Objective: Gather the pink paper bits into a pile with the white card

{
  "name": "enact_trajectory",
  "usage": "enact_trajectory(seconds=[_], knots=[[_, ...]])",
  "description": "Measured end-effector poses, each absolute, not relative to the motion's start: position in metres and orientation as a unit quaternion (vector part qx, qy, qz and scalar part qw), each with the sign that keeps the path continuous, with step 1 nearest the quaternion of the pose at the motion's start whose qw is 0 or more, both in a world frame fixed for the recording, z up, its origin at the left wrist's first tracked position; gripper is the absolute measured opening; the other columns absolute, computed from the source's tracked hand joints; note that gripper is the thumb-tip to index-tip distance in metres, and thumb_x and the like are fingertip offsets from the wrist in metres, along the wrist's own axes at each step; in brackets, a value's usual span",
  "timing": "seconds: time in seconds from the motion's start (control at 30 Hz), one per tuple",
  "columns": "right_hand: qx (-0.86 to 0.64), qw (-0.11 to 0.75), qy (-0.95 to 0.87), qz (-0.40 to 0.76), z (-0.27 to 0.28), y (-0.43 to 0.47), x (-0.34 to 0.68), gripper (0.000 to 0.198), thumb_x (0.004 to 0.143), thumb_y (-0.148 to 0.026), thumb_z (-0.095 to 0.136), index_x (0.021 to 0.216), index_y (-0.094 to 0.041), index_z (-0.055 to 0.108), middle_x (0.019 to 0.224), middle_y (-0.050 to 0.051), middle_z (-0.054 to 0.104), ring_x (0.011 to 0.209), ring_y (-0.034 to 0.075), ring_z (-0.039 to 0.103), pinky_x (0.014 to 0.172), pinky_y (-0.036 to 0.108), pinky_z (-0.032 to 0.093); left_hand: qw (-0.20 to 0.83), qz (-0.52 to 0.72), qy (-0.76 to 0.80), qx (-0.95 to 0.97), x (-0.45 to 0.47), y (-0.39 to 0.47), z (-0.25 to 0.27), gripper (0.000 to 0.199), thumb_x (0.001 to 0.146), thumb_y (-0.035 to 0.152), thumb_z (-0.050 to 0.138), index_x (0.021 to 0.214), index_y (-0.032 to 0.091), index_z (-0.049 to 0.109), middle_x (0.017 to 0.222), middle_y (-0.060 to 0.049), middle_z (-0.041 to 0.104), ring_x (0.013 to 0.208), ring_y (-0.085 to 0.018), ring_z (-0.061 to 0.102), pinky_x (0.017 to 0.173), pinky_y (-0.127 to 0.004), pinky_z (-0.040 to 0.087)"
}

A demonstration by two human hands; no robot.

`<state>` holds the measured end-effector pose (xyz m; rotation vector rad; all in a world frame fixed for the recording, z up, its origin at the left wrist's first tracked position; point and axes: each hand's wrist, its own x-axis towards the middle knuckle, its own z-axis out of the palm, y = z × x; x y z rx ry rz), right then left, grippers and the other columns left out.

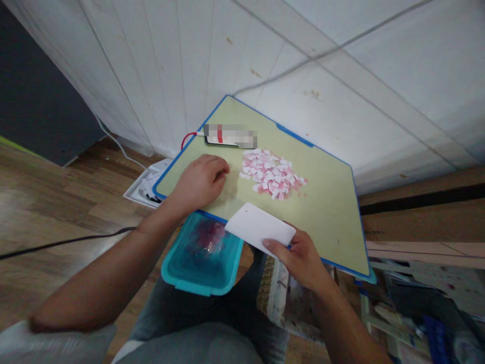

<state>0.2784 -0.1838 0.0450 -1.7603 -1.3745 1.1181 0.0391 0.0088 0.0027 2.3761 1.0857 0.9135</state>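
Observation:
My right hand grips a flat white rectangular card by its right end, thumb on top. The card has a small dark spot near its far left corner and hangs over the board's near edge. My left hand is over the left part of the yellow-green board, its fingers curled in. Whatever those fingers may hold is hidden. Right of it lies a loose heap of small pink and white pieces. Below the near edge, by my lap, a teal plastic tub has something dark red inside.
A phone with a red cable lies at the board's far left, its screen blurred. White panelled wall rises behind the board, a grey cable running along it. Under the board's left edge sits a white box. Cluttered things fill the lower right.

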Motion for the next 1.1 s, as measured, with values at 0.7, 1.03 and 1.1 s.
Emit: enact_trajectory(seconds=[0.7, 1.03, 1.1], knots=[[-0.763, 0.43, -0.403, 0.266, 0.047, -0.187, 0.368, 0.048, 0.082, -0.047, 0.08, 0.114, -0.013, 0.075, 0.109, 0.014, 0.081, 0.092, 0.029, 0.076, 0.083, 0.039, 0.058, 0.153, 0.29, 0.397, 0.857, 0.041, 0.014, 0.001, 0.027, 0.092, 0.026, 0.047, 0.104, 0.023, 0.071, 0.116, -0.006, 0.074, 0.116, -0.025, 0.065, 0.108, -0.04, 0.048], [-0.786, 0.458, -0.397, 0.122, 0.022, -0.142, 0.471, 0.049, 0.076, -0.054, 0.077, 0.103, -0.012, 0.078, 0.087, 0.013, 0.081, 0.077, 0.03, 0.076, 0.07, 0.038, 0.06, 0.119, 0.29, 0.379, 0.871, 0.041, 0.018, -0.005, 0.022, 0.095, 0.026, 0.049, 0.103, 0.023, 0.069, 0.116, -0.006, 0.074, 0.115, -0.025, 0.065, 0.107, -0.04, 0.048], [-0.786, 0.456, -0.4, 0.121, 0.013, -0.124, 0.494, 0.05, 0.072, -0.05, 0.08, 0.104, -0.012, 0.078, 0.098, 0.015, 0.081, 0.086, 0.03, 0.076, 0.076, 0.04, 0.06, 0.116, 0.289, 0.379, 0.871, 0.041, 0.019, -0.006, 0.021, 0.096, 0.025, 0.049, 0.104, 0.022, 0.069, 0.116, -0.006, 0.074, 0.115, -0.025, 0.065, 0.107, -0.04, 0.048]])
